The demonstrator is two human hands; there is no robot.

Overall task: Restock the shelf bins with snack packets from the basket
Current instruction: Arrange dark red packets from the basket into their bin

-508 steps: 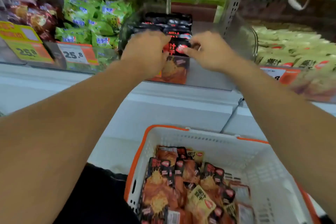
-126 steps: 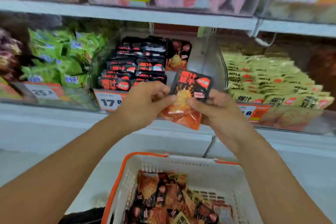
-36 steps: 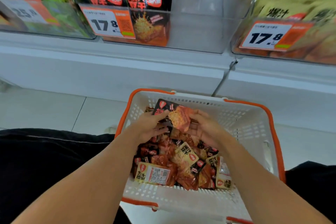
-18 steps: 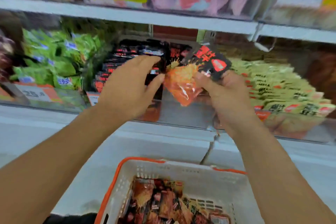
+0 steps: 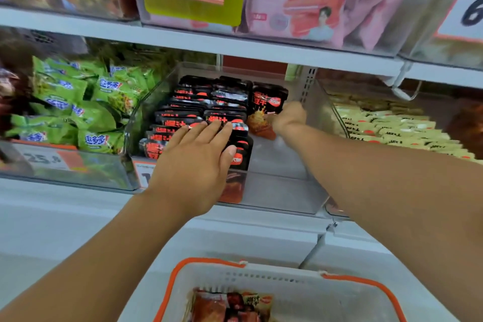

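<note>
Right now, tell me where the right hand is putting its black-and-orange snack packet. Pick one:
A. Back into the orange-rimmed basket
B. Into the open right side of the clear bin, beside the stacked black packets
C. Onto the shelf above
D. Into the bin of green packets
B: the right hand holds the black-and-orange snack packet upright deep in the clear bin, right of the stacked black packets where the left hand rests.

head view, facing shelf bins [image 5: 274, 191], close

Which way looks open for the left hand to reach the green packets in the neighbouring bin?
Probably over the top: the left hand lies on the black packets, and the clear bin wall stands between it and the green packets.
</note>
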